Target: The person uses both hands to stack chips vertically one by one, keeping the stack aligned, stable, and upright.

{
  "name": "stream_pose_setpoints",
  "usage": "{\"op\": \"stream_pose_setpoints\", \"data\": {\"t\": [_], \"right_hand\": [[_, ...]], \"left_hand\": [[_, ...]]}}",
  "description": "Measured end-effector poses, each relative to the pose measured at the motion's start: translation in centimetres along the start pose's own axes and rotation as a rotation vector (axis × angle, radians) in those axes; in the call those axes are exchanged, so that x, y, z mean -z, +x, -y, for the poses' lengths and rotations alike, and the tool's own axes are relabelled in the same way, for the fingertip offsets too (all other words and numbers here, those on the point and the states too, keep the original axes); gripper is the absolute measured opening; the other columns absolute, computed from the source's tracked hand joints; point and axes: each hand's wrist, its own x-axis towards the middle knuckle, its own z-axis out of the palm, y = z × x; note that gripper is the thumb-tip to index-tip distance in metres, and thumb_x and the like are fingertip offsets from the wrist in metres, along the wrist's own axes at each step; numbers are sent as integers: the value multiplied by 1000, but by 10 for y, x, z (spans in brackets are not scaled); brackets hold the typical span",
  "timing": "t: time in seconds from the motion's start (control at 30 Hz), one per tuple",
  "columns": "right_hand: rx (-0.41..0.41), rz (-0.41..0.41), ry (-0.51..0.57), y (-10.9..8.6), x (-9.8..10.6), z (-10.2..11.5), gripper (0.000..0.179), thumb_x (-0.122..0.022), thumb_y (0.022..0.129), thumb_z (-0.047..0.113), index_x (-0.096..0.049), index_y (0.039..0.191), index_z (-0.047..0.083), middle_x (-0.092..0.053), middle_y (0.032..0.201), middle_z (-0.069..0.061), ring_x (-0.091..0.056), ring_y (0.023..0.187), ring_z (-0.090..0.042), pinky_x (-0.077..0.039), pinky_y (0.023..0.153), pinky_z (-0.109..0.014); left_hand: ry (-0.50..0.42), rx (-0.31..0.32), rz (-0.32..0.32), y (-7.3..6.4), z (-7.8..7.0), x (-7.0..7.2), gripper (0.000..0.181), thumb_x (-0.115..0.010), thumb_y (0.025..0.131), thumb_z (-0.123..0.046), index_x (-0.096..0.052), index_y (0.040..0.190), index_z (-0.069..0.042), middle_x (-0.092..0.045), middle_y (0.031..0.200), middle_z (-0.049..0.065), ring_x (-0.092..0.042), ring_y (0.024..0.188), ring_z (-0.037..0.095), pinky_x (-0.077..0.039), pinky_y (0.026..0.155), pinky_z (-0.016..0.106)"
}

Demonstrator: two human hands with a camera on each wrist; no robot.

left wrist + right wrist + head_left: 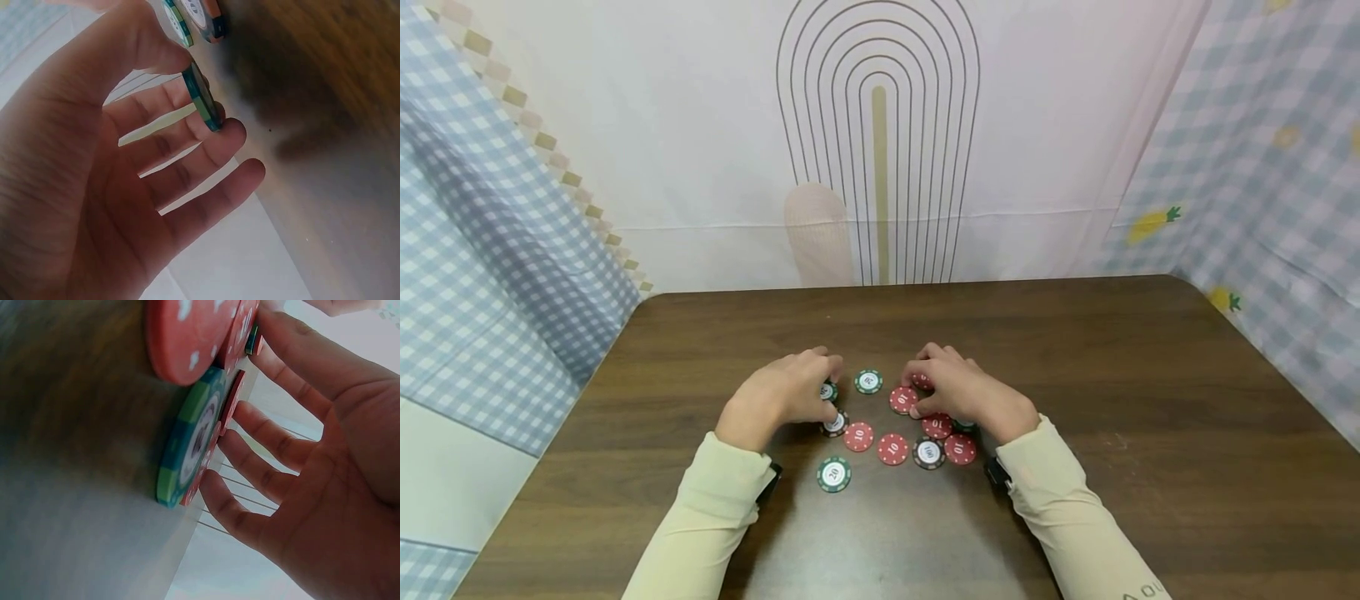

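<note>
My left hand [786, 392] pinches a green poker chip [201, 97] by its edge between thumb and fingertips. Its thumb partly covers a black chip [836, 423]. Toward the middle, my right hand [955, 387] has its thumb and index finger at opposite edges of a red "10" poker chip [902, 400]. Another red chip [922, 382] is partly hidden under those fingers. Close to the right palm lie a red chip [937, 426] and a green chip [194, 447], which the hand mostly hides in the head view.
Between and in front of the hands lie a green chip [868, 382], red chips [859, 437], a black "100" chip [928, 453] and a green "20" chip [833, 474]. The brown wooden table [1150, 400] has patterned cloth [700, 125] hanging behind it.
</note>
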Motion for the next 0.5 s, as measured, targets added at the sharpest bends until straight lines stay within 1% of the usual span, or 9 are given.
{"op": "stream_pose_setpoints", "data": {"t": [0.2, 0.4, 0.5], "right_hand": [[-2, -4, -5, 1, 1, 0, 31, -84, 92, 22, -74, 121, 20, -55, 140, -13, -48, 130, -35, -37, 110, -68], [4, -5, -6, 0, 0, 0, 30, -84, 92, 23, -73, 120, 20, -56, 139, -12, -49, 129, -34, -39, 109, -66], [10, -6, -4, -1, -1, 0, 29, -84, 92, 23, -73, 119, 20, -56, 137, -11, -49, 128, -33, -40, 108, -65]], "left_hand": [[-15, -3, 6, 1, -1, 3, 36, -81, 82, -25, -66, 112, -11, -62, 101, 3, -58, 77, 20, -49, 71, 36], [-9, -8, 11, 2, -2, 3, 37, -77, 86, -26, -68, 118, -9, -64, 107, 5, -58, 79, 20, -50, 74, 37], [-7, -15, 3, 1, -3, 2, 34, -75, 87, -26, -70, 116, -10, -64, 108, 5, -58, 79, 20, -50, 75, 38]]}}
